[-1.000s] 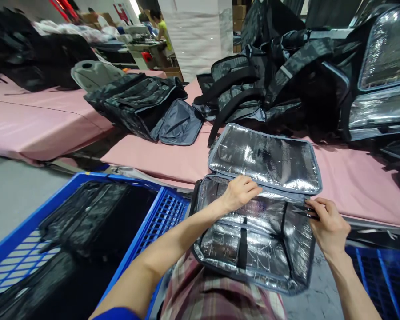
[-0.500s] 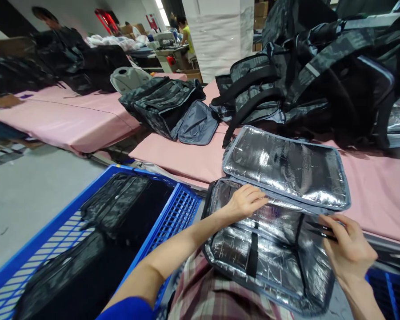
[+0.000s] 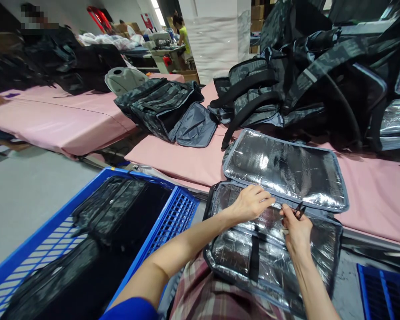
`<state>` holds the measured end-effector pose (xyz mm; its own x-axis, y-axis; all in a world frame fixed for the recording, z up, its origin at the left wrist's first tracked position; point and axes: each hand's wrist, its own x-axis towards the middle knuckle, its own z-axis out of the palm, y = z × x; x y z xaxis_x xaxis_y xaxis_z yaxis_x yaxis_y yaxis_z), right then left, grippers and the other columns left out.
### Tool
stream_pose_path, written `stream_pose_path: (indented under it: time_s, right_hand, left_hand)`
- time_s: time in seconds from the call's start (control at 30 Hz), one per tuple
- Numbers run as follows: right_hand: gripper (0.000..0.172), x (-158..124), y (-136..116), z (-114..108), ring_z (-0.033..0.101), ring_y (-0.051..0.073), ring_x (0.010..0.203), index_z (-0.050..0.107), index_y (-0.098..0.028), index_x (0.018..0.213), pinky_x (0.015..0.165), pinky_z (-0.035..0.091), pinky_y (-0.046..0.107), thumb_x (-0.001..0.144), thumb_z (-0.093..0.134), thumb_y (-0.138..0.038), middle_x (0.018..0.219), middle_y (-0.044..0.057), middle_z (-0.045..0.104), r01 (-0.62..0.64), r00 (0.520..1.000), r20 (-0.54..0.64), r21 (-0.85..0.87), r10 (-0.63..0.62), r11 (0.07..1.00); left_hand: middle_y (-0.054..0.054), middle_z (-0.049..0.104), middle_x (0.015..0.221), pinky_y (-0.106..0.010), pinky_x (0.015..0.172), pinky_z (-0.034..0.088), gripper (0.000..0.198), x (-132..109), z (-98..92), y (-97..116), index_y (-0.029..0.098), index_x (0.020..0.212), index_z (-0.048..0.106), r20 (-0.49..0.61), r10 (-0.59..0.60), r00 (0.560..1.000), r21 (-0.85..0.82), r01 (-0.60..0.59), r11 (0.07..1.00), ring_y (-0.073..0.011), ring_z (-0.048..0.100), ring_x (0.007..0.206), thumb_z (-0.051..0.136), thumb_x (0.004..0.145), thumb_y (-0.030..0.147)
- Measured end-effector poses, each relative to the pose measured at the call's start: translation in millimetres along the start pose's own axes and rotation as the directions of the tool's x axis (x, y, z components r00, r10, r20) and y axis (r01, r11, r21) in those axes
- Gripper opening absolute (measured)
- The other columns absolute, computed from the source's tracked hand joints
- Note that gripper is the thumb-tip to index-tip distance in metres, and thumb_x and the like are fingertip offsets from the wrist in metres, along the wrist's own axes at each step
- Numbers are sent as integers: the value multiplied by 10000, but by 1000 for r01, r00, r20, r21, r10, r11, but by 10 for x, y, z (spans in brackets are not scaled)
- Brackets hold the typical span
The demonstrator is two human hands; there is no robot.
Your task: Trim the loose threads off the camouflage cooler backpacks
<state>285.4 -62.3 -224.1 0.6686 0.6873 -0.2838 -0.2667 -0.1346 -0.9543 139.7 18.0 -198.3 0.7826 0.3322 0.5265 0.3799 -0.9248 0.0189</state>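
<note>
Pressing rear rim of foil-lined bag (image 3: 233, 249) with left hand (image 3: 250, 204), fingers laid flat; pinching black snips (image 3: 299, 210) in right hand (image 3: 295, 229) just beside, on same rim.

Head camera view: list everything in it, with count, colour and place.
cooler bag: one, silver-lined, grey-trimmed, open at the table edge
small black tool: one, over the bag's hinge
camouflage bags: several, dark grey, piled on the table behind
table cover: one, pink, under the bags
crates: two, blue, lower left and lower right
black bags: several, in the left crate
person: one, yellow top, far back
left hand: bare, resting on the hinge
right hand: bare, pinching the tool
</note>
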Motion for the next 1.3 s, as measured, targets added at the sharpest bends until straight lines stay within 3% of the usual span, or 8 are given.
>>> stream_pose_path:
  time_s: [0.2, 0.4, 0.6, 0.67, 0.77, 0.9, 1.1, 1.3]
  right_hand:
    - [463, 25, 57, -40, 426, 83, 507, 596, -123, 598, 482, 332, 223, 467, 789, -523, 565, 10, 572, 3, 1000, -27, -4, -4, 1000]
    - [495, 101, 129, -51, 461, 109, 521, 604, -123, 599, 528, 387, 258, 478, 746, -581, 562, 20, 578, 25, 1000, 3, -60, -25, 998]
    - [480, -15, -95, -377, 585, 194, 746, 680, -145, 812, 716, 441, 307, 544, 752, -537, 809, 61, 674, 103, 990, 115, -237, -77, 966]
    - [559, -92, -232, -550, 596, 226, 853, 674, -192, 969, 769, 431, 327, 562, 741, -569, 983, 63, 674, 222, 975, 130, -469, -182, 855]
    - [623, -183, -394, -695, 599, 226, 819, 595, -225, 1159, 695, 418, 323, 723, 563, -668, 1072, 71, 651, 397, 892, 207, -786, -403, 475]
    - [506, -195, -453, -656, 596, 183, 737, 641, -191, 1056, 621, 375, 273, 901, 362, -584, 885, 64, 674, 511, 726, 317, -842, -610, 171]
    - [363, -138, -448, -596, 595, 143, 686, 692, -170, 964, 562, 326, 240, 918, 464, -449, 793, 40, 685, 547, 530, 396, -836, -750, -55]
    - [282, -135, -445, -585, 555, 129, 652, 703, -169, 929, 552, 300, 247, 906, 514, -376, 768, 16, 683, 529, 484, 464, -830, -742, -174]
  left_hand:
    - [-47, 609, 886, -269, 655, 406, 251, 284, -19, 62, 159, 888, 626, 174, 11, 985, -10, -9, 1000, -162, 531, 818, 389, 951, 213]
    - [-98, 575, 854, -283, 546, 399, 219, 586, -166, 117, 101, 806, 587, 406, 142, 903, -20, -147, 989, -219, 539, 833, 449, 922, 226]
    - [-113, 548, 831, -256, 518, 375, 202, 587, -126, 116, 96, 833, 513, 432, 182, 883, 48, -224, 973, -214, 541, 799, 335, 926, 112]
    - [-103, 543, 829, -250, 523, 376, 225, 543, -97, 119, 103, 864, 490, 419, 126, 899, 70, -170, 983, -200, 535, 790, 277, 926, 71]
    - [-95, 539, 850, -241, 540, 384, 225, 503, -86, 135, 115, 885, 475, 421, 52, 905, 66, -88, 994, -190, 524, 818, 260, 942, 83]
    - [-86, 552, 919, -240, 561, 397, 162, 503, -139, 139, 123, 919, 501, 429, 30, 903, 46, -55, 997, -182, 518, 864, 341, 943, 115]
    - [-103, 569, 901, -252, 554, 420, 133, 596, -231, 142, 103, 898, 555, 494, 79, 866, 44, -115, 992, -205, 546, 866, 422, 911, 110]
    - [-119, 560, 850, -266, 547, 423, 208, 623, -165, 170, 89, 863, 512, 486, 131, 864, 76, -192, 978, -230, 558, 844, 312, 922, 79]
